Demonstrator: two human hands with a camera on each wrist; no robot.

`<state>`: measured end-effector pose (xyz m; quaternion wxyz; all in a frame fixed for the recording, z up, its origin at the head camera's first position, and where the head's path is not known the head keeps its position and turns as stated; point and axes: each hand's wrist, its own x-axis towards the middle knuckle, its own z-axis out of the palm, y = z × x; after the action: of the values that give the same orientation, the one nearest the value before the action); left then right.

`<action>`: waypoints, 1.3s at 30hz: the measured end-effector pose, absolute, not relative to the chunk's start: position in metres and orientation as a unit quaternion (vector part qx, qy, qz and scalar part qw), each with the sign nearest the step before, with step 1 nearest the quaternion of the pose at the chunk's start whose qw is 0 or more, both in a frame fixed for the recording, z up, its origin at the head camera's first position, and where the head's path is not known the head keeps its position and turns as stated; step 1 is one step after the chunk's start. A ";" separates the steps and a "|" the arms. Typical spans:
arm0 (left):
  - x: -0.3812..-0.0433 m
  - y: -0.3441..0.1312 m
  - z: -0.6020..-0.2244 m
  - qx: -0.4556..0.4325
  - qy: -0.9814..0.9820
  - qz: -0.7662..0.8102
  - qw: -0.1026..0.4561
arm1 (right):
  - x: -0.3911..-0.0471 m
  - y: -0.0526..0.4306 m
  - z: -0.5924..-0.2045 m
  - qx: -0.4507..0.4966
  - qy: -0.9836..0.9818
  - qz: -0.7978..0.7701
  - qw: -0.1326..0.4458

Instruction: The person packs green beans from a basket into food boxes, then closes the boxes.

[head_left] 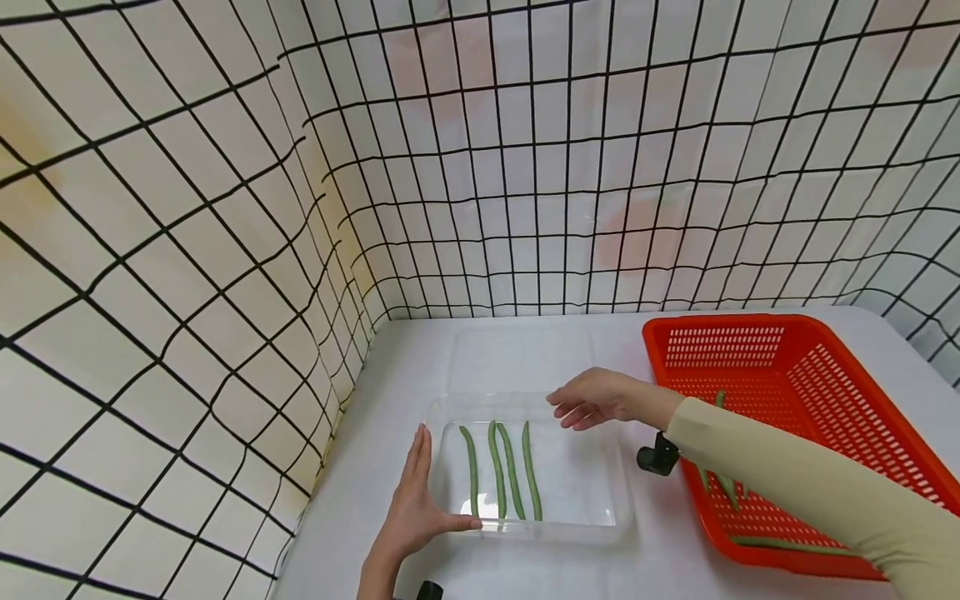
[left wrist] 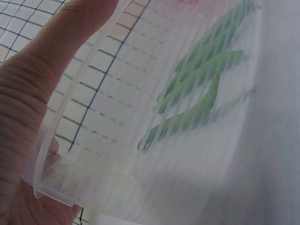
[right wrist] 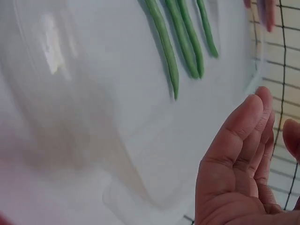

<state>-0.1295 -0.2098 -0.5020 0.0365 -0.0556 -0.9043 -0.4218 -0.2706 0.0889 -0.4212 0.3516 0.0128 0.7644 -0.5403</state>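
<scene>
Four slim green beans (head_left: 528, 471) lie roughly side by side in a clear plastic container (head_left: 585, 533), toward its left half. My left hand (head_left: 422, 504) rests against the container's near left corner, thumb along the front rim and straight fingers along the left side. Seen from the left wrist, the thumb (left wrist: 61, 42) lies at the rim, with the beans (left wrist: 201, 84) showing through the ribbed wall. Above the container's far right part is my right hand (head_left: 596, 398), fingers loosely bent and nothing held. The right wrist view shows its palm (right wrist: 234, 187) beside the beans (right wrist: 164, 47).
A red perforated basket (head_left: 825, 350) stands on the right, with more green beans (head_left: 787, 546) in it, partly hidden under my right sleeve (head_left: 795, 475). Black netting (head_left: 570, 167) over pale cloth encloses the white table (head_left: 405, 358) at the back and sides.
</scene>
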 end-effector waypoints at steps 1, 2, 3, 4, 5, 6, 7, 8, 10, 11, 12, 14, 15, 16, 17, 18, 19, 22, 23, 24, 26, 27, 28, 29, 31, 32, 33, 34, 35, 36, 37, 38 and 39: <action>-0.130 -0.210 -0.502 -0.052 -0.904 -0.423 0.035 | -0.272 0.095 -0.417 0.012 0.764 -0.543 0.348; -0.130 -0.210 -0.502 -0.052 -0.905 -0.421 0.035 | -0.273 0.102 -0.413 0.011 0.763 -0.546 0.345; -0.129 -0.210 -0.501 -0.052 -0.905 -0.421 0.035 | -0.275 0.109 -0.410 0.012 0.762 -0.551 0.340; -0.130 -0.209 -0.501 -0.052 -0.906 -0.419 0.035 | -0.276 0.117 -0.406 0.014 0.761 -0.556 0.335; -0.130 -0.209 -0.502 -0.052 -0.907 -0.417 0.035 | -0.277 0.125 -0.403 0.017 0.760 -0.560 0.329; -0.130 -0.209 -0.502 -0.052 -0.908 -0.415 0.036 | -0.278 0.133 -0.400 0.019 0.757 -0.567 0.325; -0.130 -0.209 -0.502 -0.053 -0.908 -0.413 0.038 | -0.278 0.141 -0.396 0.022 0.754 -0.573 0.320; -0.130 -0.209 -0.502 -0.054 -0.909 -0.411 0.039 | -0.279 0.149 -0.394 0.023 0.751 -0.579 0.315; -0.130 -0.209 -0.502 -0.054 -0.910 -0.409 0.041 | -0.279 0.166 -0.390 0.031 0.746 -0.591 0.307; -0.130 -0.209 -0.502 -0.053 -0.910 -0.409 0.041 | -0.279 0.173 -0.389 0.033 0.743 -0.595 0.303; -0.130 -0.209 -0.502 -0.051 -0.910 -0.409 0.041 | -0.280 0.181 -0.388 0.037 0.740 -0.600 0.301; -0.130 -0.209 -0.502 -0.049 -0.910 -0.410 0.041 | -0.279 0.197 -0.389 0.042 0.738 -0.606 0.295; -0.130 -0.209 -0.502 -0.048 -0.910 -0.409 0.040 | -0.279 0.204 -0.390 0.044 0.737 -0.608 0.292; -0.130 -0.209 -0.502 -0.048 -0.910 -0.410 0.040 | -0.279 0.211 -0.391 0.044 0.738 -0.608 0.289; -0.130 -0.209 -0.502 -0.047 -0.910 -0.410 0.039 | -0.278 0.218 -0.393 0.043 0.740 -0.607 0.286; -0.130 -0.209 -0.502 -0.047 -0.910 -0.411 0.038 | -0.278 0.225 -0.396 0.043 0.743 -0.605 0.284; -0.130 -0.209 -0.502 -0.048 -0.910 -0.411 0.038 | -0.277 0.232 -0.398 0.042 0.746 -0.602 0.280; -0.130 -0.209 -0.503 -0.052 -0.909 -0.411 0.038 | -0.274 0.250 -0.408 0.047 0.753 -0.595 0.277; -0.130 -0.209 -0.503 -0.052 -0.909 -0.412 0.037 | -0.272 0.255 -0.411 0.054 0.753 -0.595 0.276; -0.130 -0.209 -0.503 -0.053 -0.908 -0.413 0.037 | -0.271 0.260 -0.415 0.061 0.751 -0.597 0.277; -0.130 -0.209 -0.503 -0.053 -0.908 -0.414 0.037 | -0.269 0.270 -0.422 0.067 0.744 -0.603 0.280; -0.130 -0.209 -0.503 -0.053 -0.908 -0.414 0.037 | -0.268 0.275 -0.425 0.069 0.741 -0.606 0.283; -0.130 -0.209 -0.503 -0.053 -0.908 -0.414 0.037 | -0.267 0.279 -0.428 0.073 0.736 -0.610 0.284; -0.130 -0.209 -0.503 -0.052 -0.908 -0.414 0.037 | -0.267 0.283 -0.432 0.078 0.732 -0.613 0.286; -0.131 -0.209 -0.503 -0.053 -0.909 -0.411 0.039 | -0.265 0.291 -0.438 0.081 0.728 -0.616 0.291; -0.131 -0.209 -0.503 -0.053 -0.910 -0.410 0.040 | -0.264 0.294 -0.441 0.085 0.726 -0.616 0.292; -0.131 -0.209 -0.503 -0.053 -0.910 -0.410 0.040 | -0.264 0.297 -0.443 0.093 0.726 -0.616 0.292; -0.130 -0.209 -0.503 -0.054 -0.909 -0.411 0.041 | -0.263 0.301 -0.446 0.099 0.724 -0.618 0.292; -0.130 -0.209 -0.502 -0.055 -0.909 -0.411 0.040 | -0.262 0.304 -0.448 0.105 0.720 -0.620 0.293; -0.130 -0.209 -0.502 -0.055 -0.909 -0.411 0.040 | -0.262 0.308 -0.451 0.110 0.719 -0.620 0.295; -0.130 -0.209 -0.503 -0.056 -0.909 -0.412 0.040 | -0.261 0.311 -0.453 0.111 0.718 -0.620 0.297; -0.130 -0.209 -0.503 -0.056 -0.908 -0.413 0.038 | -0.260 0.315 -0.456 0.112 0.716 -0.621 0.298; -0.130 -0.209 -0.503 -0.056 -0.908 -0.414 0.038 | -0.259 0.318 -0.458 0.116 0.714 -0.622 0.301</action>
<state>-0.1299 -0.2092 -0.5028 0.0375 -0.0556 -0.9076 -0.4145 -0.2595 0.3184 -0.4578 0.3011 0.1163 0.7138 -0.6215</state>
